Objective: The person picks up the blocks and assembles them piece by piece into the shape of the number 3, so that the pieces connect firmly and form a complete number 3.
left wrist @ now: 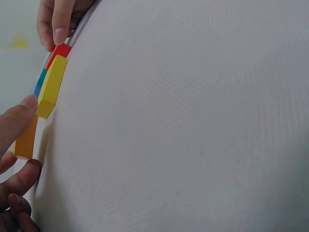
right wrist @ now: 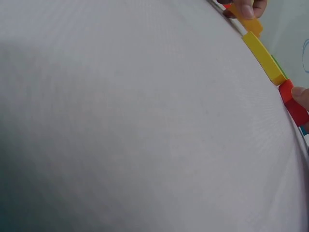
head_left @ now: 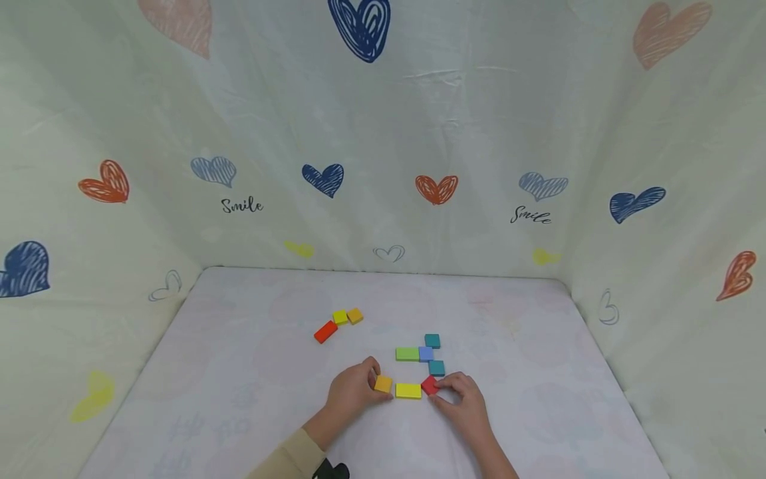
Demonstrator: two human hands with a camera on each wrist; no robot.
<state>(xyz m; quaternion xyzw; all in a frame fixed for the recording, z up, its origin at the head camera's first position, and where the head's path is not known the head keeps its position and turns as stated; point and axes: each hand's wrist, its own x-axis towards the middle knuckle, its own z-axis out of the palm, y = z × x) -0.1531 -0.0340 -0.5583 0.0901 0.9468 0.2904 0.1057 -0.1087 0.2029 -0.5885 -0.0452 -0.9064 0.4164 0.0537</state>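
Note:
In the head view the left hand [head_left: 353, 388] pinches an orange block [head_left: 383, 384] at the left of a long yellow block [head_left: 408, 391]. At its right end the right hand [head_left: 465, 404] pinches a red block [head_left: 429, 385], which is turned at an angle. The left wrist view shows the orange block [left wrist: 27, 138] between thumb and finger, close to the yellow block [left wrist: 52, 87]. Seen from the right wrist, the red block [right wrist: 292, 102] lies against the thumb, beside the yellow block [right wrist: 263, 58].
Behind the yellow block are a light green block [head_left: 407, 354], a blue block [head_left: 425, 354] and two teal blocks [head_left: 432, 341], [head_left: 436, 368]. Farther back left lie a red block [head_left: 326, 332], a small yellow block [head_left: 340, 317] and another orange block [head_left: 355, 316] on the white table [head_left: 239, 346].

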